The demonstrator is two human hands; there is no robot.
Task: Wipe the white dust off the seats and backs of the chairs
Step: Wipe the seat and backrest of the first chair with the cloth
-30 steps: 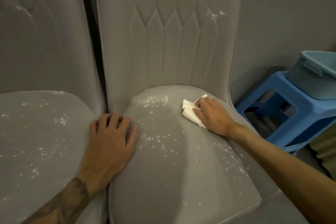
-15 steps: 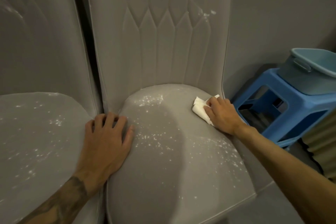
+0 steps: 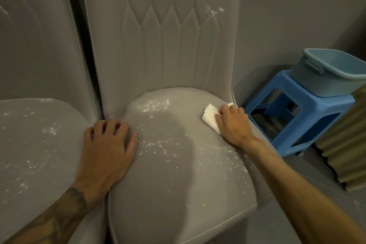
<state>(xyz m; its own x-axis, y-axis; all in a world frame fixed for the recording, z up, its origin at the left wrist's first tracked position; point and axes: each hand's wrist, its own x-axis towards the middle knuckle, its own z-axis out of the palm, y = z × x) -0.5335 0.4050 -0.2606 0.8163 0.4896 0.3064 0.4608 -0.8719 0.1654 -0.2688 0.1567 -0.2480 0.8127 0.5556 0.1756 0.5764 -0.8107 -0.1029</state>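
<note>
White folded cloth (image 3: 211, 118) sits flat under the right hand (image 3: 233, 125), fingers pressed down on it at the far right edge of the soft grey seat (image 3: 178, 174). Powdery white dust (image 3: 158, 144) speckles the seat left of that grip. Spread open and empty, the left hand (image 3: 108, 148) probably steadies the chair.

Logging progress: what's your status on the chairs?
Right hand pressing white cloth on right chair seat. Left hand flat, bracing. White dust on both seats. Nothing obstructing.

Grey chair seat (image 3: 178, 174): white dust specks scattered. Folded white cloth (image 3: 211, 118) at 2 o'clock edge. Backrest (image 3: 162, 35) upright, few flecks.
</note>
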